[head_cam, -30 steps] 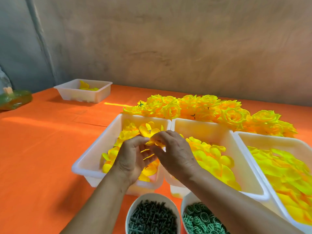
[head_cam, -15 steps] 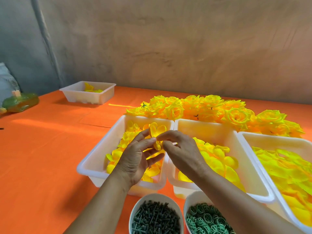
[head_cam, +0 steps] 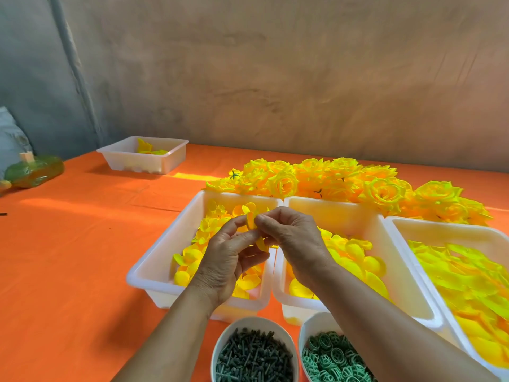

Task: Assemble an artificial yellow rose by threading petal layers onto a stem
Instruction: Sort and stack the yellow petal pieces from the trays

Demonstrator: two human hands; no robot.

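Your right hand [head_cam: 296,238] has closed in on your left hand [head_cam: 228,260] since a moment ago. Fingers of both now pinch one yellow petal layer [head_cam: 251,220] above the left bin [head_cam: 162,235]. It looks light, soft and easily creased, so hold it near its middle. Stems [head_cam: 253,357] sit nearest you. Bin walls and finished roses [head_cam: 286,183] crowd beyond, and open desk [head_cam: 68,257] lies left.

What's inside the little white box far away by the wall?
A few yellow petals poke up inside the far white box. Its front wall hides the bottom, so anything lying lower down cannot be seen.
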